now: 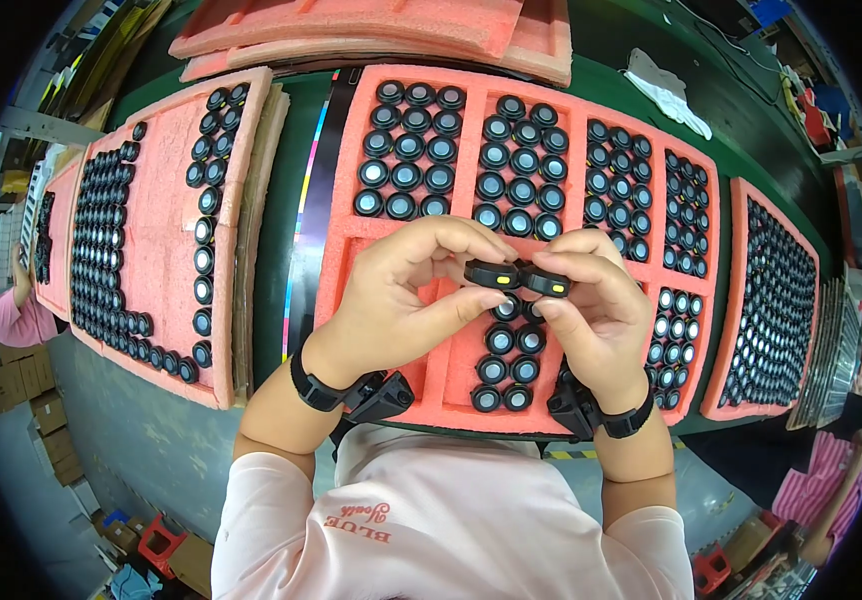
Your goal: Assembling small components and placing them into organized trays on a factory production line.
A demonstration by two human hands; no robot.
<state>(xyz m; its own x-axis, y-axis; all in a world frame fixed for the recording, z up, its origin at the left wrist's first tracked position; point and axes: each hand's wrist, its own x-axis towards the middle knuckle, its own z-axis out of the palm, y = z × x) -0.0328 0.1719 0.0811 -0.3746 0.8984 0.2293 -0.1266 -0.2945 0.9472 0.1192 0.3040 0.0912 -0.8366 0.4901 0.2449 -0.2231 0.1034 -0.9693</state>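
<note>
In front of me, above a pink foam tray (351, 262), both hands are raised close together. My left hand (406, 285) pinches a small black round device (492, 275) with a yellow mark on its edge. My right hand (596, 300) grips a similar black device (548, 283), also yellow-marked, and the two devices touch or nearly touch. Below and beyond them the tray's compartments hold many more round black devices (409, 147) with pale grey faces. My hands hide part of the middle compartments. Each wrist wears a black strap with a black fitting.
Another pink tray (166, 215), partly filled with devices, lies at left, and a densely filled one (766, 300) at right. Stacked pink foam (371, 35) sits at the back. A white glove (669, 98) lies on the green table. Other people (21, 310) are at both sides.
</note>
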